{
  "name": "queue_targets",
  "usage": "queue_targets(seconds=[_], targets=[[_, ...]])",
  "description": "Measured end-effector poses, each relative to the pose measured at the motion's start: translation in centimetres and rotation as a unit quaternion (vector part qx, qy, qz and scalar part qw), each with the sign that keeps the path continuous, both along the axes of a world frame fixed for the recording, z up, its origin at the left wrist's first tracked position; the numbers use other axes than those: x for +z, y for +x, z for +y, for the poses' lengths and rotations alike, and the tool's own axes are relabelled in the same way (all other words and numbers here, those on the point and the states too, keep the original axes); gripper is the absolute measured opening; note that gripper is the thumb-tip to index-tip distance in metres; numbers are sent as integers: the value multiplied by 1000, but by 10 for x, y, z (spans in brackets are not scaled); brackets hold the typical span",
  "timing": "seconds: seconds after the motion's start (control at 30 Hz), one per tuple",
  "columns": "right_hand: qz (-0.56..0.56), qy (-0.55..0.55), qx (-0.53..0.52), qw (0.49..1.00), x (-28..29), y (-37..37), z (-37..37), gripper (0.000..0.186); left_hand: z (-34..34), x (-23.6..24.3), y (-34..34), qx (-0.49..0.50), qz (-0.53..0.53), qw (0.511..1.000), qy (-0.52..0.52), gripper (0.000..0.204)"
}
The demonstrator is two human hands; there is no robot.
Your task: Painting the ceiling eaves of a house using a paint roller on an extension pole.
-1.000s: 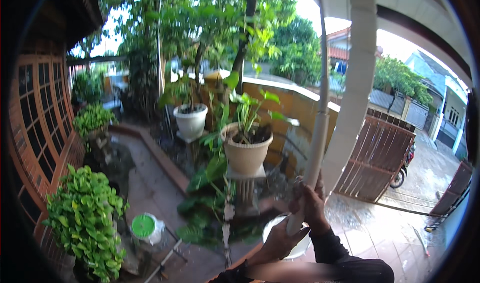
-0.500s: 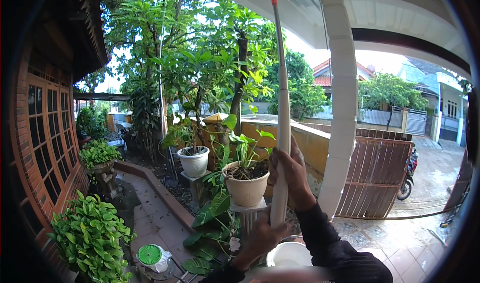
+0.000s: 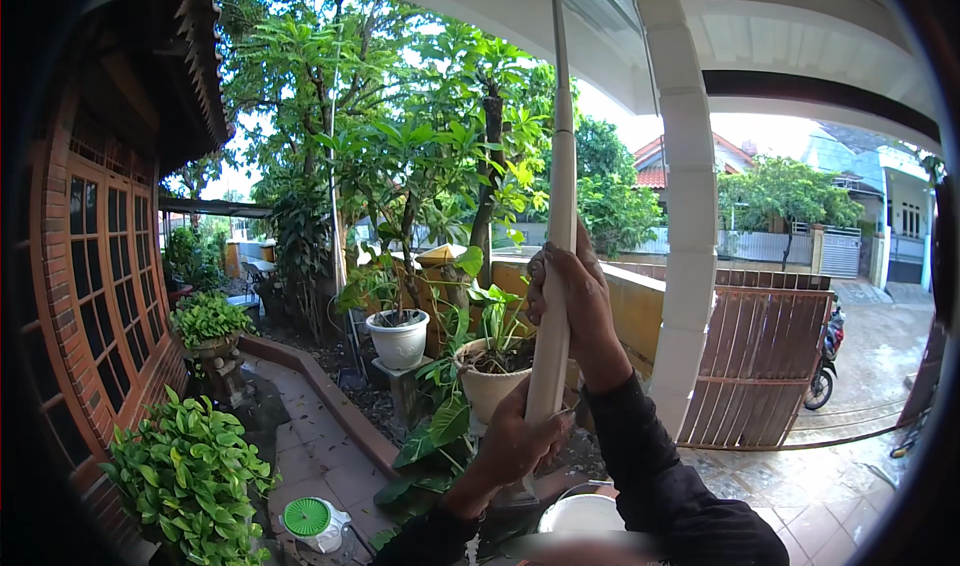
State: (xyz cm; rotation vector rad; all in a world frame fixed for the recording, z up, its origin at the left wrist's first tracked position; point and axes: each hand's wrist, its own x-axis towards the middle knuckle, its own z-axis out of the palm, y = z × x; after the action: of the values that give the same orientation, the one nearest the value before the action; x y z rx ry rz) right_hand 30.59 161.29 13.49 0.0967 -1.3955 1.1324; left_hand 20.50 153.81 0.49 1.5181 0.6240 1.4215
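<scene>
Both my hands grip a long pale pole (image 3: pixel 560 176) that stands nearly upright in front of me, its orange tip reaching up to the white porch ceiling. My right hand (image 3: pixel 570 301) is wrapped around the pole higher up, and my left hand (image 3: pixel 515 436) holds it lower down. Dark long sleeves cover both forearms. The pole's lower end is hidden behind my arms.
A white pillar (image 3: pixel 690 256) stands just right of the pole, with a brown slatted gate (image 3: pixel 765 366) beyond. Potted plants (image 3: pixel 400 336) sit ahead, a leafy bush (image 3: pixel 185 476) at lower left, a green-lidded container (image 3: pixel 310 521) and a white bucket (image 3: pixel 580 514) below. A brick wall with windows (image 3: pixel 100 266) lies left.
The view has tilted upward. The pole has been raised toward the ceiling and my right hand has moved higher along it; both hands keep their hold.
</scene>
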Motion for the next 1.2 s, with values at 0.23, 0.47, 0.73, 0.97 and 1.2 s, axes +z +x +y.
queue_targets(seconds=[0.23,0.47,0.73,0.97,1.2], targets=[[5,11,1,1000,22,-21,-2,47,-11,24,-15,56,15,998,8,31],[14,48,6,999,56,-67,3,26,-8,54,-66,83,10,996,18,31],[82,24,56,995,80,-127,-27,52,-50,91,-120,126,6,992,11,36],[99,19,95,990,93,-173,-65,38,-105,107,-164,166,19,985,33,36],[76,58,114,989,81,-204,-111,46,-160,94,-191,167,27,984,60,37]])
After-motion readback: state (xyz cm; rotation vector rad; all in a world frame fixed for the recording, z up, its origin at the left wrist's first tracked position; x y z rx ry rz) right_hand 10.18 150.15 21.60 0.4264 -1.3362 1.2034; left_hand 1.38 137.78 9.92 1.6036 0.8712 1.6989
